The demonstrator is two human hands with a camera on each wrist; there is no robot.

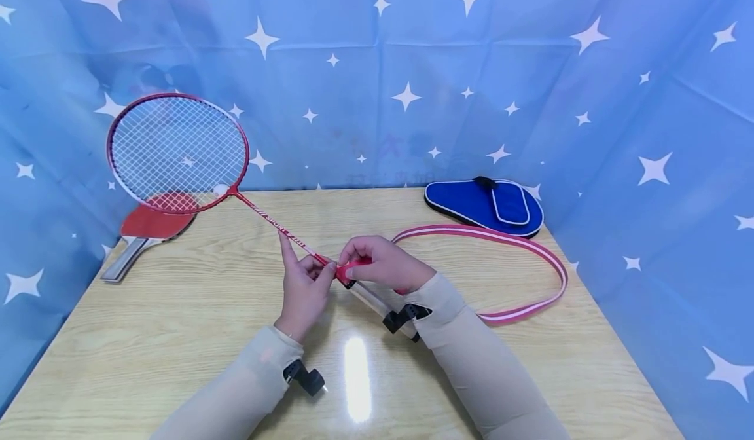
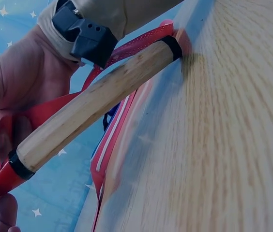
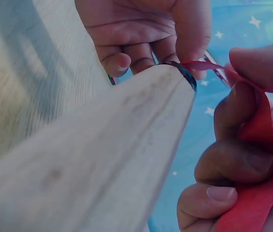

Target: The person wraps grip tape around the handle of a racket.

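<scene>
A badminton racket (image 1: 261, 216) with a red frame slants across the table, its head up at the left. Its handle (image 2: 98, 106) is bare wood with black bands at both ends. My left hand (image 1: 304, 293) holds the red cone just above the handle, thumb pressed there and index finger stretched along the shaft. Between thumb and fingers of my right hand (image 1: 385, 264) is a red grip tape (image 3: 252, 208). The tape's narrow end meets the handle's top band by the left thumb. From the right hand, the rest loops over the table, showing a white stripe.
A red table tennis paddle (image 1: 159, 220) lies at the back left, partly behind the racket head. Near it is a small white round thing (image 1: 220, 190). A blue paddle case (image 1: 485, 205) with white trim lies at the back right. A starry blue curtain (image 1: 377, 80) surrounds the wooden table (image 1: 177, 335).
</scene>
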